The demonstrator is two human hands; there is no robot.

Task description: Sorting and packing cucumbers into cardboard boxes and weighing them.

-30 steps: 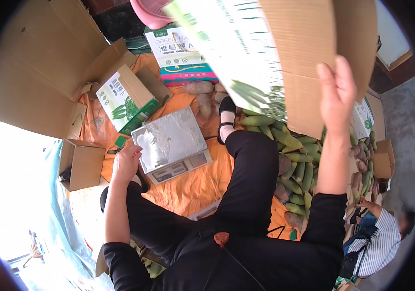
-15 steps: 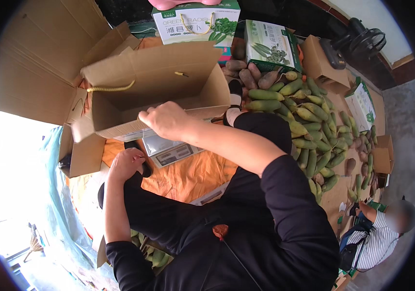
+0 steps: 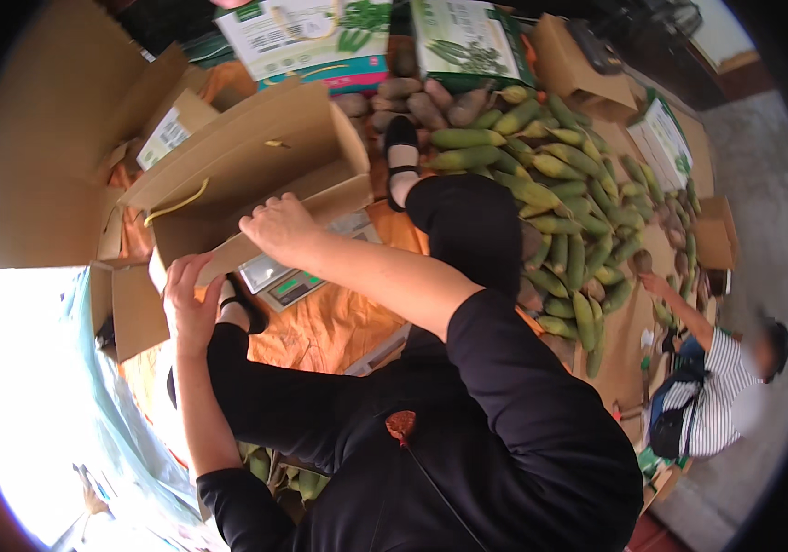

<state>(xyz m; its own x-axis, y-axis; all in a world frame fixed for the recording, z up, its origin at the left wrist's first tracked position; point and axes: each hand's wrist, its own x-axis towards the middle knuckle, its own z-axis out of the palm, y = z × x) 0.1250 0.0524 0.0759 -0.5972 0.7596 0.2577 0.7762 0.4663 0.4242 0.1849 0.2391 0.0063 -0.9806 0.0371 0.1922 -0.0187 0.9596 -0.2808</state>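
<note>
Both hands are on the open cardboard box [image 3: 247, 170], settling it over the scale [image 3: 297, 276]: right hand [image 3: 279, 225] fingers curled over its near flap, left hand [image 3: 190, 299] gripping the lower corner. Next, I reckon, it needs squaring upright beside the corn pile [image 3: 550, 193].

Head-worn fisheye looks steeply down, close over the lap.

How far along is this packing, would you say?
Early, I'd judge. Done: a brown carton is opened up and sits over the scale. In hand: the left hand and right hand grip its near edge; it looks empty inside. Left: the whole pile of corn lies unpacked on the mat.
</note>
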